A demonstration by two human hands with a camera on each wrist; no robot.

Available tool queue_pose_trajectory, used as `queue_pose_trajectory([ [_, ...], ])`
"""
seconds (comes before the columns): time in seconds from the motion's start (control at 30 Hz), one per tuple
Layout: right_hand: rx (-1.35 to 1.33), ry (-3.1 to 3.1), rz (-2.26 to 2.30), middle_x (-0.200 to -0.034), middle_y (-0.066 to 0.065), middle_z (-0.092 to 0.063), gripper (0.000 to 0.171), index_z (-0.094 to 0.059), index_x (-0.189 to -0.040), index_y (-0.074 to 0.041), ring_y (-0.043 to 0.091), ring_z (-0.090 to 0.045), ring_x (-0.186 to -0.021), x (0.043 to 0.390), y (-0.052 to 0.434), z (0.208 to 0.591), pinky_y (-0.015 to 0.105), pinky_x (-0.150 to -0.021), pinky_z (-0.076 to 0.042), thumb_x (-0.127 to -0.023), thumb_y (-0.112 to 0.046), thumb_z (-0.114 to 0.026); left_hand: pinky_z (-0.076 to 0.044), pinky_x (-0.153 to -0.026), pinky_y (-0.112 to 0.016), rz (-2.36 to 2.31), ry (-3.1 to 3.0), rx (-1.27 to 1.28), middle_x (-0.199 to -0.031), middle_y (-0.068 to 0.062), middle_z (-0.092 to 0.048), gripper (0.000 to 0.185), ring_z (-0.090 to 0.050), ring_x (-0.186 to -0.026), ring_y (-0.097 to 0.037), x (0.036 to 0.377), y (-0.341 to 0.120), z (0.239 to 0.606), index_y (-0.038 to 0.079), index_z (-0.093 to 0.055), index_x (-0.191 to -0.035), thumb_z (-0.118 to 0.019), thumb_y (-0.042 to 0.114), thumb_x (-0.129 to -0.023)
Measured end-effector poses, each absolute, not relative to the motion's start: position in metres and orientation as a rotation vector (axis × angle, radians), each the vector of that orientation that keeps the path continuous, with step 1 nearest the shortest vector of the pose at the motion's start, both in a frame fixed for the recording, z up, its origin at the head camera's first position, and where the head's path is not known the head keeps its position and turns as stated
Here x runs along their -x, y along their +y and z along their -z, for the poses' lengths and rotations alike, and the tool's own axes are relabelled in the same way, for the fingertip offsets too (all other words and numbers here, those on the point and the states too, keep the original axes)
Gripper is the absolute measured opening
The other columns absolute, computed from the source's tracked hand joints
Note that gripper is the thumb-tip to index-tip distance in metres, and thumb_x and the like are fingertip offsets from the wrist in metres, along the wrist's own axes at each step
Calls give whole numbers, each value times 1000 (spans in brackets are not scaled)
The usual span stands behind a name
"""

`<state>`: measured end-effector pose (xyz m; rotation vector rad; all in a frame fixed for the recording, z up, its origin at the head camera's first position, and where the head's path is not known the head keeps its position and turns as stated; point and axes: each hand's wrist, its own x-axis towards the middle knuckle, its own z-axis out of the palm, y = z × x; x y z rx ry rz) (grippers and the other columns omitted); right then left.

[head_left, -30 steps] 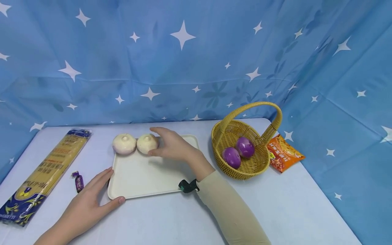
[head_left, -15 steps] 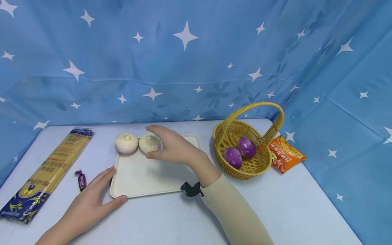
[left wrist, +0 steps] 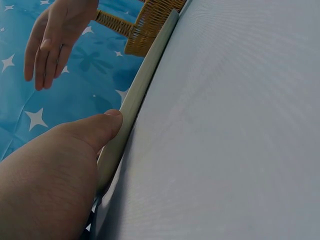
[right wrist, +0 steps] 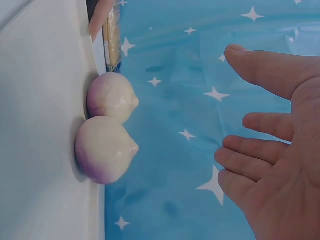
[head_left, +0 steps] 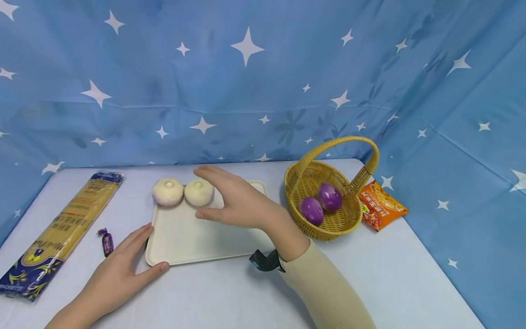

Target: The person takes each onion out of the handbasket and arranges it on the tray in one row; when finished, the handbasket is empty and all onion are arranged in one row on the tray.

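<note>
Two whitish turnips with purple-tinged sides, the left one [head_left: 167, 192] and the right one [head_left: 199, 193], sit side by side at the far left corner of a cream tray [head_left: 197, 237]. In the right wrist view their pointed tips face outward. My right hand [head_left: 242, 201] is raised over the tray, right of the nearer turnip [right wrist: 106, 150], fingers and thumb spread and holding nothing. At the tray's near left corner rests my left hand [head_left: 113, 276], its fingers along the left edge. The thumb [left wrist: 95, 129] touches the front rim.
A wicker basket [head_left: 312, 231] with an arched handle stands right of the tray, holding two shiny purple turnips [head_left: 311, 210]. Beside it lies an orange snack packet [head_left: 382, 205]. On the left are a spaghetti pack [head_left: 61, 233] and a purple-wrapped candy [head_left: 107, 245]. Blue star-patterned cloth [head_left: 246, 91] hangs behind.
My right hand has drawn up and slightly away from the right turnip, where its fingers were close around it. The turnips and my left hand stay in place; the head view shifts slightly.
</note>
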<state>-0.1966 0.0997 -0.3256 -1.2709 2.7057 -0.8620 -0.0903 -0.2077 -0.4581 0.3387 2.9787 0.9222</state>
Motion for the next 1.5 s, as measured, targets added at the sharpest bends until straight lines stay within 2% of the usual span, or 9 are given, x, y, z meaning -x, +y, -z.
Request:
queue_pose_trajectory([
  [0.33, 1234, 2744, 797, -176, 0, -35, 86, -38, -171, -15, 13, -33, -162, 179, 129, 319, 40, -129, -38, -103, -48, -77, -40, -107, -83, -933, 2981, -340, -172, -26, -36, 110, -39, -151, -57, 89, -210, 460, 4, -33, -171, -81, 64, -93],
  [0.57, 1206, 2761, 837, -176, 0, -35, 84, -39, -170, -15, 11, -32, -162, 167, 154, 313, 38, -130, -34, -103, -47, -77, -40, -107, -83, -932, 2981, -343, -172, -25, -35, 109, -40, -150, -57, 89, -210, 459, 4, -34, -171, -81, 64, -93],
  [0.87, 1263, 2795, 745, -174, 2, -40, 66, -51, -163, -12, 16, -36, -161, 154, 184, 311, 44, -126, -42, -108, -44, -71, -40, -106, -84, -915, 2982, -337, -172, -26, -34, 110, -40, -149, -59, 89, -212, 460, 4, -32, -171, -81, 64, -93],
  [1.1, 1184, 2825, 681, -172, -2, -42, 66, -52, -162, -13, 16, -38, -160, 148, 215, 314, 47, -127, -41, -107, -42, -72, -40, -106, -84, -914, 2986, -336, -172, -27, -34, 110, -40, -149, -59, 89, -212, 461, 4, -32, -171, -82, 63, -93],
  [1.37, 1036, 2870, 697, -166, -1, -51, 70, -53, -162, -12, 20, -46, -155, 142, 254, 311, 52, -125, -42, -103, -42, -78, -40, -105, -84, -906, 2978, -338, -172, -27, -34, 111, -40, -149, -59, 90, -210, 461, 4, -31, -172, -81, 64, -93],
  [1.5, 1004, 2902, 735, -158, 0, -59, 67, -55, -159, -11, 22, -57, -144, 147, 279, 314, 52, -116, -53, -102, -35, -81, -41, -105, -84, -898, 2971, -338, -172, -27, -34, 111, -40, -149, -60, 91, -208, 461, 4, -31, -172, -81, 65, -93],
])
